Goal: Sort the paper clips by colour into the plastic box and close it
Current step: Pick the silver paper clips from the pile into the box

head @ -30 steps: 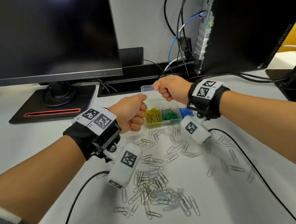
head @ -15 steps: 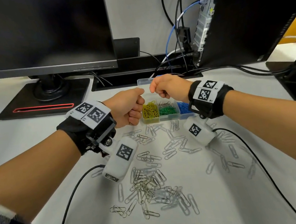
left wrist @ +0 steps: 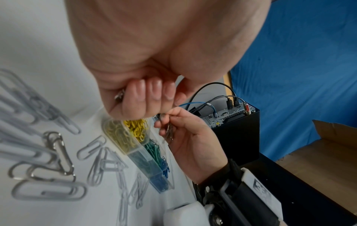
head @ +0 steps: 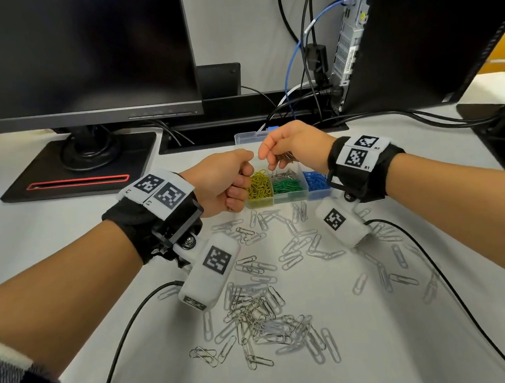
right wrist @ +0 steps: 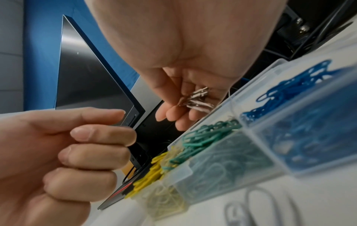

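Three front compartments of the plastic box [head: 304,195] already hold colour: yellow clips [head: 259,185] at the left, green clips [head: 287,185] in the middle, blue clips [head: 315,179] at the right. The box sits at 12 o'clock from the silver pile, lid open toward the monitor [head: 63,55]. A few silver clips lie in a rear compartment behind the green ones.

The right hand [head: 295,145] hangs over that rear row, fingers partly curled around a small bunch of silver clips [right wrist: 197,99], seen plainly from the right wrist. The left hand [head: 221,182] is at 9 o'clock of the box, just beside its left wall, fist curled; a bit of metal shows at its little finger in the left wrist view, so it seems to hold clips too, though how many I cannot tell.

By my reckoning the coloured sorting is done. Most of what remains is the loose silver clips [head: 261,315] scattered over the table [head: 394,349] from 4 to 7 o'clock of the box, then shutting the lid.
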Available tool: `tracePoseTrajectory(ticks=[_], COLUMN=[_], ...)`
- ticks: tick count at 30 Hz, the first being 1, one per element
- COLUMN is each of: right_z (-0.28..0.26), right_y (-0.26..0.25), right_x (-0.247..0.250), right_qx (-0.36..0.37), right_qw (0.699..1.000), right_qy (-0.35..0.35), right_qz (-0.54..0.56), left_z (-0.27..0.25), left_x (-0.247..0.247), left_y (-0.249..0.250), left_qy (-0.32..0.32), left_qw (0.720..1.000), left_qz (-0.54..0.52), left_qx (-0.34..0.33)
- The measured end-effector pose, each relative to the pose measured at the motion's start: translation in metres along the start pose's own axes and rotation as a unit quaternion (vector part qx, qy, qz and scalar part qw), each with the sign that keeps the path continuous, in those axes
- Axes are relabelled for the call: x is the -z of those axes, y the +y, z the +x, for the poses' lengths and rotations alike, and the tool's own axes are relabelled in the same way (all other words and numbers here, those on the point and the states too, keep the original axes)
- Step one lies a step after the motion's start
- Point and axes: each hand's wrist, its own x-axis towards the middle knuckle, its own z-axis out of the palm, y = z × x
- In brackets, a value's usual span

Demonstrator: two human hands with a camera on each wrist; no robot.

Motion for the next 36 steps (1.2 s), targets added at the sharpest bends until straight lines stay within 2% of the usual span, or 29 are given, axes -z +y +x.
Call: tracePoseTrajectory(ticks=[16,26,30,34,36], right_z=[-0.003,-0.012,-0.013,-0.015,-0.018], right_y=[-0.012,-0.013,-0.013,-0.014,-0.011], right_x=[0.000,0.006,0.008,0.018,0.030], right_qx=[-0.027,-0.048,-0.069,-0.060,-0.045], right_qw=[0.999,0.993,0.990,0.985,0.993], right_qy=[0.023,0.022,0.040,0.078,0.100], right_qz=[0.028,0.106,0.113,0.141,0.038], left_z=[0.000,0.000,0.000,0.001,0.002], left_x=[0.004,0.004,0.006,0.007,0.007], left_y=[0.003,0.002,0.002,0.001,0.000], left_qy=[-0.005,-0.005,-0.003,-0.005,-0.006], left_qw=[1.000,1.000,1.000,1.000,1.000], left_qz=[-0.005,-0.001,-0.002,-0.007,-0.007], left_qx=[-0.005,-0.006,-0.008,-0.007,-0.007])
